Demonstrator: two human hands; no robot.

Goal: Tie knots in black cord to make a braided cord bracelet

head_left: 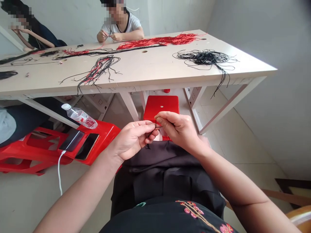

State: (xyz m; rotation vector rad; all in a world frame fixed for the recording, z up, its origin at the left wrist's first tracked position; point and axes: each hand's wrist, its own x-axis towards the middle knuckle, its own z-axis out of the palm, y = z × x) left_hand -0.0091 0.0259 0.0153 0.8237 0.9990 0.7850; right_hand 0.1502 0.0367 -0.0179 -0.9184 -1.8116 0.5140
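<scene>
My left hand (133, 138) and my right hand (178, 127) meet above my lap, fingers pinched together on a thin black cord (155, 125) that runs between them. A short end of the cord hangs below my left fingers. Both hands are closed on it. Behind them a red stool (161, 105) stands under the table.
A long pale table (150, 69) carries a black cord tangle (206, 58), red cord bundles (160, 40) and mixed red-black cords (98, 69). Two other people sit at its far side. At left, a red chair (48, 145) holds a water bottle (79, 116) and two phones (80, 144).
</scene>
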